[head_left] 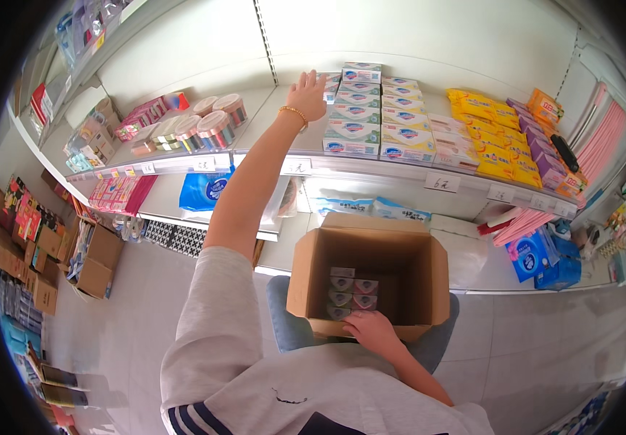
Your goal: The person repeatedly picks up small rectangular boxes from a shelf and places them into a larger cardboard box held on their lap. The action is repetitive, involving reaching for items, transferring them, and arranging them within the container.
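My left hand (306,99), a beaded bracelet on its wrist, reaches over the shelf to a soap box (330,86) at the back, left of the stacked Safeguard soap boxes (352,130). Its fingers are at that box; whether they grip it is hidden. My right hand (372,330) rests at the near rim of an open cardboard box (317,277), fingertips by the small soap boxes (340,299) stacked inside on the left. Nothing plainly shows in its grasp. The cardboard box stands on a blue-grey seat (280,310) in front of me.
Yellow soap packs (495,147) and purple boxes (545,163) fill the shelf's right side. Round tubs (217,128) stand at left. The shelf edge (367,166) carries price tags. Below are blue packages (530,255); an open carton (98,261) stands on the floor at left.
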The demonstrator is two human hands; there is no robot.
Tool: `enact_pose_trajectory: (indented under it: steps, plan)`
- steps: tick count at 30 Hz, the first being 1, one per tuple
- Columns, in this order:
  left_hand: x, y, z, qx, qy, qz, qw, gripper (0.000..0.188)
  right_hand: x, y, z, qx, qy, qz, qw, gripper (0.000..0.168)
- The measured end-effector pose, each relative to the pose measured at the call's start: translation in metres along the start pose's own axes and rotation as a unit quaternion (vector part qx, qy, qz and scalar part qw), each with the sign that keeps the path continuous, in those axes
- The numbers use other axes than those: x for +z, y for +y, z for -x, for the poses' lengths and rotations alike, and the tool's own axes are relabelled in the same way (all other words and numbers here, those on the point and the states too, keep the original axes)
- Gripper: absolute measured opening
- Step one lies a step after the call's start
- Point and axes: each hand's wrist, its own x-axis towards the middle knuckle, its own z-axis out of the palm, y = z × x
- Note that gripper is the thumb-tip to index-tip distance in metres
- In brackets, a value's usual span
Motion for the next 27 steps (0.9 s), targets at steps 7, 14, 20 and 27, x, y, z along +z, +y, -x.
enact_pose_trajectory:
  steps: [7, 14, 20, 27]
  plan:
    - [0.024, 0.015, -0.014, -0.057, -0.093, -0.03, 0.994, 0.055, 0.004, 0.004, 0.006, 0.004, 0.036, -0.003, 0.999, 0.024]
    - [0.045, -0.015, -0.012, -0.017, -0.045, 0.044, 0.998, 0.05, 0.0, -0.004, 0.007, 0.002, 0.033, 0.017, 0.999, 0.024]
    - [0.004, -0.008, -0.025, -0.006, -0.164, 0.018, 0.986, 0.056, 0.001, -0.003, 0.009, -0.005, 0.072, 0.033, 0.997, 0.022]
    - [0.042, -0.033, -0.014, 0.019, -0.101, 0.086, 0.991, 0.062, 0.002, -0.007, 0.009, -0.017, 0.09, 0.021, 0.996, 0.021]
